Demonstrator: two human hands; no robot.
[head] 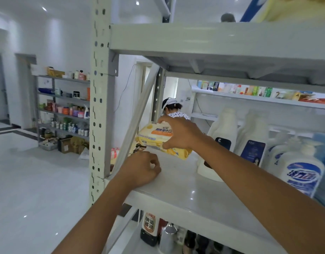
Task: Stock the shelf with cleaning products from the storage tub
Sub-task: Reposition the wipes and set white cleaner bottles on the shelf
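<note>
My right hand point(182, 133) grips a yellow pack of wet wipes point(154, 137) from above, fingers over its far edge and thumb on the near edge, holding it just over the back left of the white shelf board point(185, 191). My left hand point(140, 168) rests on the shelf's front left corner with fingers curled and nothing in it. To the right on the same board stand two tall white detergent bottles point(225, 129) and a white pump bottle with a blue label point(301, 169). The storage tub is out of view.
A perforated upright post point(99, 107) rises left of the board, with a diagonal brace point(138, 114) behind it. A shelf point(213, 41) hangs close overhead. Sauce bottles point(149, 229) stand on the level below. A person point(171, 109) works behind the rack. Stocked racks point(64, 110) line the far wall.
</note>
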